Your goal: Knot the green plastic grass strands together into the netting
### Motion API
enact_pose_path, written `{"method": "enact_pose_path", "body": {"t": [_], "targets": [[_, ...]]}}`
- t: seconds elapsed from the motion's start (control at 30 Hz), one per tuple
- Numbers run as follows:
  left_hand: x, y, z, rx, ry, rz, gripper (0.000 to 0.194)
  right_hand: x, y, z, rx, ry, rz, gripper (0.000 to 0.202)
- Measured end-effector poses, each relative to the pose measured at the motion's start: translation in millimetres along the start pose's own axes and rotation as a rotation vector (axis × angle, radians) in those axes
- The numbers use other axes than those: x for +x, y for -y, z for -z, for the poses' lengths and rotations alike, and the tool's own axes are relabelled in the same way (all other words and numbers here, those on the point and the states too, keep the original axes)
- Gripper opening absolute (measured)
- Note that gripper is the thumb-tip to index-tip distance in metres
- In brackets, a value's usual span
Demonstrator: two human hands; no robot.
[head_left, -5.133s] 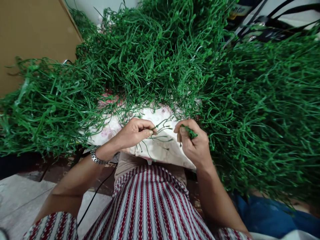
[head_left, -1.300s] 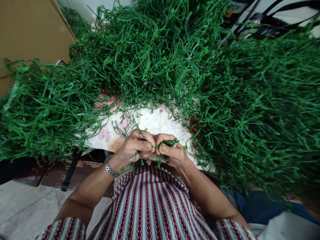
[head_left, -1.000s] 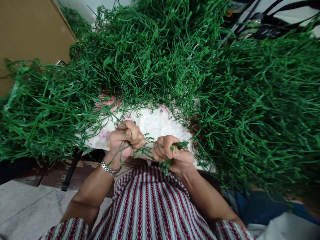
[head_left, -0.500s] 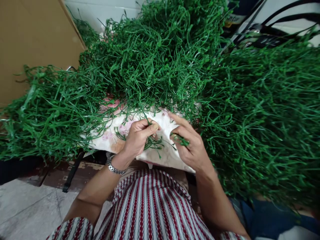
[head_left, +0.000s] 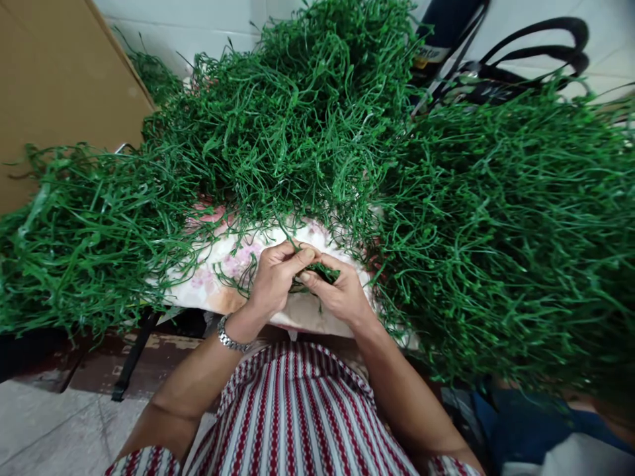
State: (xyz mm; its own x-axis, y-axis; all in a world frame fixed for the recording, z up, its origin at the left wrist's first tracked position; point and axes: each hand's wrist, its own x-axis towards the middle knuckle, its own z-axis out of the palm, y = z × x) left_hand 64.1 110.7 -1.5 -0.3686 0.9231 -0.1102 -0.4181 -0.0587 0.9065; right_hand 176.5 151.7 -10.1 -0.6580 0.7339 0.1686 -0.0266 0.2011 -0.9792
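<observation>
Thin green stems are pinched in my left hand (head_left: 274, 276), which wears a metal watch at the wrist. My right hand (head_left: 342, 291) is closed round a small bunch of green pieces (head_left: 325, 270), its fingertips meeting those of my left hand. Both hands are above a white cloth (head_left: 218, 268) with pink and purple patches. Beyond them rises a tall heap of green stems (head_left: 297, 125). A looser pile (head_left: 84, 238) lies to the left, and a wide, dense pile (head_left: 520, 238) spreads on the right.
A brown board (head_left: 64, 86) stands at the back left against white tiles. Dark bags with black straps (head_left: 540, 53) are behind the heap at the back right. A worn wooden bench (head_left: 124, 360) shows below the cloth, and blue fabric (head_left: 536, 430) at the lower right.
My right hand has moved left and its fingertips have come together with my left hand's. Its raised index finger has bent in. The whole view has shifted slightly.
</observation>
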Motion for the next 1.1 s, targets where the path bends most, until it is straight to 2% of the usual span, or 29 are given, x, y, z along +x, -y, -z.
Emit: {"method": "enact_pose_path", "body": {"t": [0.1, 0.2, 0.33, 0.43, 0.53, 0.7, 0.83, 0.93, 1.03, 1.1], "targets": [[-1, -5, 3.8, -0.028, 0.032, 0.080, 0.011, -3, 0, 3, -0.046, -0.021, -0.015, 0.011], [-2, -7, 10.5, 0.001, 0.047, 0.063, 0.015, -6, 2, 7, -0.152, -0.015, 0.002, 0.010], [-4, -7, 14.8, 0.014, 0.130, 0.056, 0.013, -7, 4, 8, -0.249, 0.024, 0.036, 0.010], [-5, -7, 12.9, -0.020, 0.102, 0.039, 0.009, -6, 3, 8, -0.293, 0.058, 0.052, 0.011], [-6, -5, 11.2, -0.142, 0.071, 0.016, 0.007, -3, 2, 8, -0.241, 0.104, 0.032, 0.016], [-6, -2, 15.2, -0.293, 0.173, 0.107, 0.011, 0, 1, 5, -0.057, 0.145, 0.011, 0.019], [0, -4, 19.1, -0.303, 0.164, 0.137, 0.020, 0, 0, 4, -0.142, 0.193, 0.102, 0.014], [4, -11, 21.0, -0.267, 0.150, 0.128, 0.018, -1, 1, 11, -0.272, 0.075, 0.160, 0.011], [6, -17, 21.8, -0.202, 0.125, 0.114, 0.015, -4, 9, 23, -0.367, -0.229, 0.252, 0.009], [6, -19, 21.3, -0.160, 0.095, 0.104, 0.014, -8, 17, 28, -0.409, -0.379, 0.308, 0.007]]}}
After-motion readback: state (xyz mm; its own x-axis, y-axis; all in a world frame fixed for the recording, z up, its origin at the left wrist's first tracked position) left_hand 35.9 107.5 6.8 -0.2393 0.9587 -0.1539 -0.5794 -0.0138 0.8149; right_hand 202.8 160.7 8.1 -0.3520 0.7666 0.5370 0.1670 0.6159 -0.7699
